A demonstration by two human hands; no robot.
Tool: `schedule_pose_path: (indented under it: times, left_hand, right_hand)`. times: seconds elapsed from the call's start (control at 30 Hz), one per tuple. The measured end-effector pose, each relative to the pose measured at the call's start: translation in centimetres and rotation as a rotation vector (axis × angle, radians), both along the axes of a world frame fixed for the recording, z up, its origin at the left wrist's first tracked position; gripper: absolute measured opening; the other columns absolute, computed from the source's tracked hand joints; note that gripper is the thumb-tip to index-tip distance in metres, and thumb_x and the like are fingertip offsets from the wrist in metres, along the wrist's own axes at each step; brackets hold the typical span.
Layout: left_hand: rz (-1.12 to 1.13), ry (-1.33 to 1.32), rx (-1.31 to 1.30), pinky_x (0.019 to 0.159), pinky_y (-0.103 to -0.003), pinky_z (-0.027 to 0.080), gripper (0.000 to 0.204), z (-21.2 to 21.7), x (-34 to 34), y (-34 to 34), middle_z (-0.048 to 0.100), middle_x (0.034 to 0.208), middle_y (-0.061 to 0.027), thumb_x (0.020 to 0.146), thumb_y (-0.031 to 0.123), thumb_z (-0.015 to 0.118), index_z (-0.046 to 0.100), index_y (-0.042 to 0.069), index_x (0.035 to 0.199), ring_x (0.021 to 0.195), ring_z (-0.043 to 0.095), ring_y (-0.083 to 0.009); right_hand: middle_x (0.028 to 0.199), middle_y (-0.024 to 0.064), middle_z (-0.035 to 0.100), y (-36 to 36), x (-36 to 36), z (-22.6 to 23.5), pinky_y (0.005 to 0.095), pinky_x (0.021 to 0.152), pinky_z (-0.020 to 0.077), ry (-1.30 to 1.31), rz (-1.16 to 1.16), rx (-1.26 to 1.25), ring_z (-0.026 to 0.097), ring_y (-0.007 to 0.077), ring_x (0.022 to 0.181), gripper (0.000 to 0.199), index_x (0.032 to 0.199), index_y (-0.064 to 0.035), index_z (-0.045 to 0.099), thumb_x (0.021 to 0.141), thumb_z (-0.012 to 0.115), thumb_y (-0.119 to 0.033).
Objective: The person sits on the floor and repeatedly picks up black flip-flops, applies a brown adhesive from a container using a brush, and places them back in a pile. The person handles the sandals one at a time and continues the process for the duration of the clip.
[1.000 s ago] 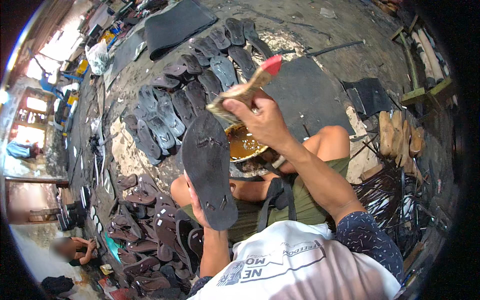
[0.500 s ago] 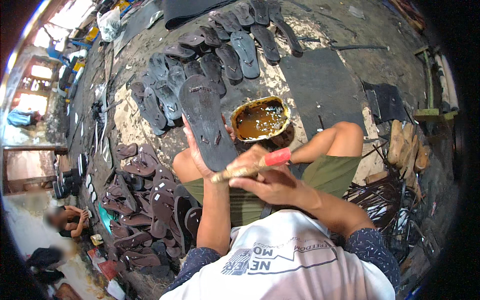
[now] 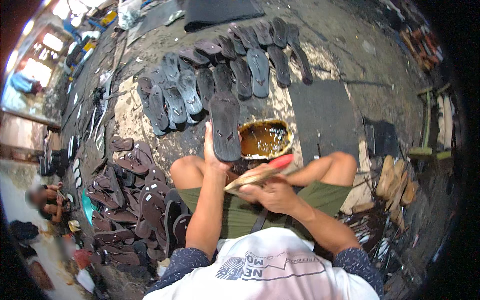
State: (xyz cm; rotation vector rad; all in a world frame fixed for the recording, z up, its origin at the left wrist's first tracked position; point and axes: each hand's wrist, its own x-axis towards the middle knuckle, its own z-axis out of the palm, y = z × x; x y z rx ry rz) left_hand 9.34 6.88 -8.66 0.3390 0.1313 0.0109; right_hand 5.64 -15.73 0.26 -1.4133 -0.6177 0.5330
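Observation:
My left hand [image 3: 214, 154] grips a dark sandal sole [image 3: 225, 127] near its heel end, from the left side and underneath. The sole's upper face is turned up, with strap slots showing in it. Closed around a tan, stick-like brush [image 3: 256, 177] with a red end is my right hand [image 3: 272, 194]. Motion blurs the brush, and its tan end points left, just below the sole's heel and apart from it. Beyond my right hand sits a yellowish basin [image 3: 289, 145] holding amber-brown liquid, with the sole close to its left rim.
Rows of dark soles [image 3: 260, 75] lie on the floor beyond the basin. Brown sandals [image 3: 117, 215] are heaped at my left. A flat black sheet [image 3: 325, 117] lies to the right, near wooden foot-shaped blocks [image 3: 392, 182]. Another person [image 3: 52, 202] sits at the far left.
The sole has moved lower, away from the camera, and now stands straighter in the view. My right hand still grips the brush in front of the heel. The whole view has shifted slightly.

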Motion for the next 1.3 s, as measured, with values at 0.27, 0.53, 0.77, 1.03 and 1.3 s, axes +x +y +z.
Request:
schedule_pose_path:
  times: [0.27,0.53,0.77,1.03,1.3]
  left_hand:
    - [0.432,0.630,0.112,0.102,-0.056,0.048,0.063,-4.4,12.7,11.9,0.044,0.149,-0.0202,0.102,0.058,0.040,0.046,0.013,0.146,0.129,0.053,-0.0384]
    - [0.433,0.401,1.236,0.079,-0.030,0.052,0.050,3.7,3.9,18.6,0.075,0.093,-0.0072,0.096,0.050,0.064,0.073,0.003,0.108,0.084,0.069,-0.0150]
    - [1.028,1.839,2.055,0.098,-0.057,0.044,0.063,5.1,-18.2,36.6,0.065,0.120,-0.0166,0.071,0.057,0.082,0.069,0.018,0.119,0.117,0.060,-0.0341]
    - [-0.412,1.416,2.784,0.084,-0.049,0.054,0.030,3.4,-35.5,44.8,0.067,0.119,-0.0252,0.083,0.027,0.062,0.077,0.009,0.102,0.096,0.067,-0.0447]
    - [0.554,0.678,1.922,0.108,-0.036,0.038,0.046,12.0,-22.8,13.3,0.055,0.133,-0.0126,0.096,0.008,0.046,0.042,0.002,0.141,0.125,0.051,-0.0248]
  right_hand:
    - [0.110,0.0079,0.067,-4.6,4.2,2.9,0.0300,0.089,0.0512,-0.083,-0.467,0.066,0.063,0.0157,0.100,0.026,0.117,-0.0006,0.059,0.094,0.071,-0.008]
    - [0.118,0.0071,0.062,-6.9,6.3,-4.0,0.0316,0.099,0.0425,-0.060,-0.682,-0.179,0.056,0.0146,0.107,0.034,0.121,0.0010,0.061,0.099,0.068,-0.023]
    - [0.121,0.0096,0.063,-7.9,10.2,-2.8,0.0342,0.102,0.0414,-0.152,-0.701,-0.358,0.056,0.0192,0.110,0.038,0.123,0.0032,0.061,0.100,0.065,-0.027]
    - [0.121,0.0088,0.069,-5.1,12.2,-3.9,0.0341,0.103,0.0451,-0.099,-0.530,-0.504,0.062,0.0195,0.113,0.032,0.122,-0.0011,0.068,0.100,0.064,-0.024]
    - [0.110,0.0043,0.074,-0.1,12.3,-9.5,0.0438,0.090,0.0486,-0.737,-0.168,-0.857,0.066,0.0283,0.100,0.024,0.112,-0.0153,0.077,0.090,0.073,-0.025]
